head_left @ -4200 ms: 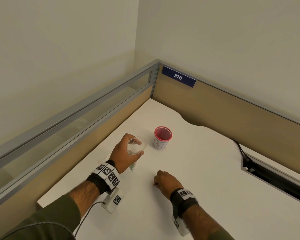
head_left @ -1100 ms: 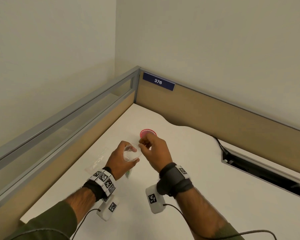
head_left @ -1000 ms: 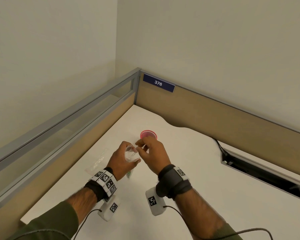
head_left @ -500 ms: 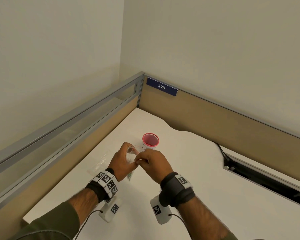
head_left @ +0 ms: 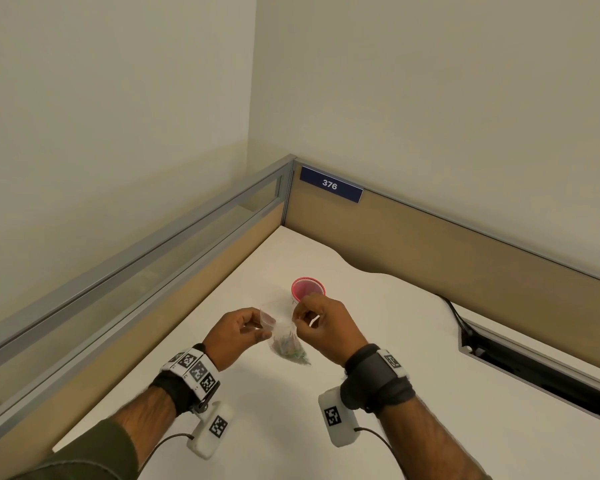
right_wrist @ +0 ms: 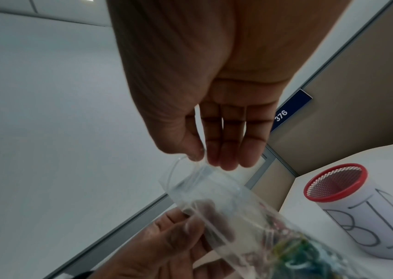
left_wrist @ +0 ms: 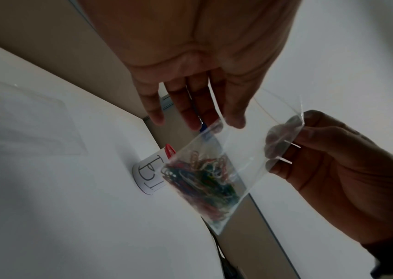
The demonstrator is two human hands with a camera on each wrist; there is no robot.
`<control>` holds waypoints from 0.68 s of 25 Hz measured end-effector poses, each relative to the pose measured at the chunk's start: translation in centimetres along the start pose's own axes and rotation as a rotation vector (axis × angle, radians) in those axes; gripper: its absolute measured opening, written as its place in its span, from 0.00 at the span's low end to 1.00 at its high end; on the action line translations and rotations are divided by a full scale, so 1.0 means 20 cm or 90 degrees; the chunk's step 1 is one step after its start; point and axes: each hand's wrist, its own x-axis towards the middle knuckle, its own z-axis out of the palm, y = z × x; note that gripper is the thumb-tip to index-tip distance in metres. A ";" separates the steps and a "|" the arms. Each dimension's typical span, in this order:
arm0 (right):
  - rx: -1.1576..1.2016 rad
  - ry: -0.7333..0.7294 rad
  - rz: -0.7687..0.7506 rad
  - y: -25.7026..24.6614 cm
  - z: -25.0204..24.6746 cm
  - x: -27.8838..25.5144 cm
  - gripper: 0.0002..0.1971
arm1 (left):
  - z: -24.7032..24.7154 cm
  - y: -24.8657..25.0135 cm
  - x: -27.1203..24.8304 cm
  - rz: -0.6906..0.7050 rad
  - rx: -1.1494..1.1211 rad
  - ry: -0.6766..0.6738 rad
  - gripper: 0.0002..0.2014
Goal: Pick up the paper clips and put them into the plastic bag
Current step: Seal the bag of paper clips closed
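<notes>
Both hands pinch plastic bag point(head_left: 280, 327) top corners, left hand point(head_left: 234, 336), right hand point(head_left: 323, 327); paper clips point(left_wrist: 202, 175) sag low, mouth held taut, likely for sealing.

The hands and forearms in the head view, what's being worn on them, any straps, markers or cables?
Both arms have dark olive sleeves pushed up the forearm. The left hand has a black wrist strap with white square-patterned marker tiles; the right hand has a black wrap with one marker tile. Under each wrist hangs a white camera block bearing a black-and-white marker, with a dark cable trailing back.
</notes>
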 end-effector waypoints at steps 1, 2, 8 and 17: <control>0.004 -0.006 -0.002 0.01 0.00 0.00 0.05 | 0.01 0.00 0.01 -0.002 0.003 0.011 0.11; 0.005 -0.012 0.000 0.02 0.00 -0.01 0.04 | 0.02 -0.01 0.01 0.001 -0.002 0.025 0.09; -0.012 -0.072 0.073 0.10 -0.05 -0.04 0.04 | 0.02 0.03 0.01 0.002 -0.069 0.049 0.19; 0.199 0.074 0.141 0.12 -0.04 -0.02 0.09 | 0.05 0.08 0.00 0.034 -0.160 0.087 0.21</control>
